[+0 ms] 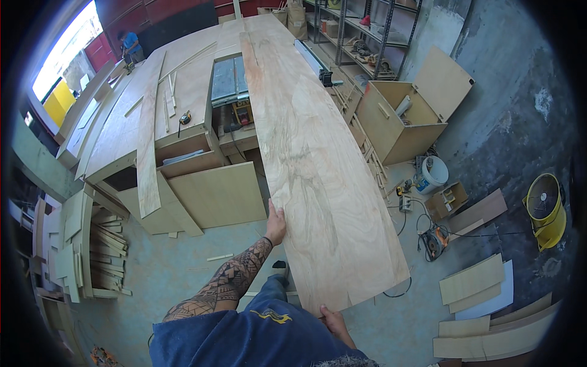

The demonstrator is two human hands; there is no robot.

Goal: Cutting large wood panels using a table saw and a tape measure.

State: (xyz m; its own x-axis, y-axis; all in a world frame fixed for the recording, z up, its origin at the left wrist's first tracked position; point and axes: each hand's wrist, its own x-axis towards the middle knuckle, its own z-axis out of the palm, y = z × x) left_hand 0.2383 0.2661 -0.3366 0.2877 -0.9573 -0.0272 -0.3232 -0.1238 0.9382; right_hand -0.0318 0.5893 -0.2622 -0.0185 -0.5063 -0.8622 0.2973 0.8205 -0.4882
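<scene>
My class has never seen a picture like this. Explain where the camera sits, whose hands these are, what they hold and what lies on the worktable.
There is no robot here: a person works bare-handed, and a wide fisheye camera on their head looks down, so straight edges bend. The left hand grips the left edge of a long wooden board; the right hand holds its near end. The board's far end reaches over the large worktable. On that lie thin wooden strips, a tape measure and a narrow plank overhanging the front edge.
</scene>
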